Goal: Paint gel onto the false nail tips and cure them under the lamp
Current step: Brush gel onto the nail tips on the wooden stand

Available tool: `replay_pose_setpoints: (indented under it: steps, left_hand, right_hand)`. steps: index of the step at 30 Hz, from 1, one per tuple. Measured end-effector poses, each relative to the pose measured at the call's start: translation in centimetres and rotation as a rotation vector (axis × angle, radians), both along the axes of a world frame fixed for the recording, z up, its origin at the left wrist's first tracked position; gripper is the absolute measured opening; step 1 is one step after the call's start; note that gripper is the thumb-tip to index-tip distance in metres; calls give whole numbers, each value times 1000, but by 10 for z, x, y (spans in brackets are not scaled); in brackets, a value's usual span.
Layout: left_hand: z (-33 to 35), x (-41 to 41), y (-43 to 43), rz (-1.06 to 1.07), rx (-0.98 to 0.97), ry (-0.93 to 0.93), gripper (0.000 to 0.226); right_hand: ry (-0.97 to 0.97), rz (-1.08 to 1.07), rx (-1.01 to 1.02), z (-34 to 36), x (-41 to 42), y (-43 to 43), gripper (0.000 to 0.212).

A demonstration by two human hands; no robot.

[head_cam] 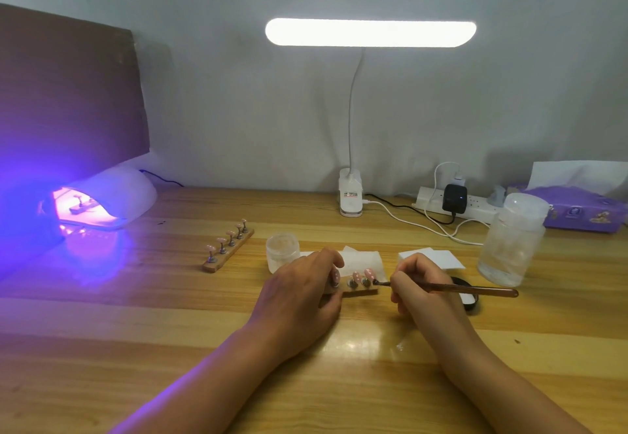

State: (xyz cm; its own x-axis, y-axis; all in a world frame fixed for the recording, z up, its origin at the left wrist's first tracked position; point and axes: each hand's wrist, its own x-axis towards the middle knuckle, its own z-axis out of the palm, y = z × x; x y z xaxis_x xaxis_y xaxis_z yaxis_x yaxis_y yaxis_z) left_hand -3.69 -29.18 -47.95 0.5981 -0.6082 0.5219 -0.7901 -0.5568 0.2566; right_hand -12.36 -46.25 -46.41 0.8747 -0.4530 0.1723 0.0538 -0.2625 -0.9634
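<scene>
Centre frame: strip (pixel 365 292), long axis left–right.
Left end is gripped by left hand (pixel 302 294); brush (pixel 475 289) is pinched in right hand (pixel 419 284), bristles at rightmost tip (pixel 369 272), nearest that hand.

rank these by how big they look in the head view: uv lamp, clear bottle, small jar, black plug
1. uv lamp and clear bottle: look about alike, so unranked
2. small jar
3. black plug, farther back, so its true size is unsure
</scene>
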Motion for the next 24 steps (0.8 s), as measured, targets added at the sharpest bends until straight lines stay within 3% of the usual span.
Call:
replay_pose_setpoints:
  steps: [8,24]
  left_hand:
    - [0,0,0,-1,3,-4,31]
    - [-2,2,0,-2,0,0,30]
  right_hand:
    - [-55,-15,60,3,0,0,4]
    - [23,3,15,0,3,-1,5]
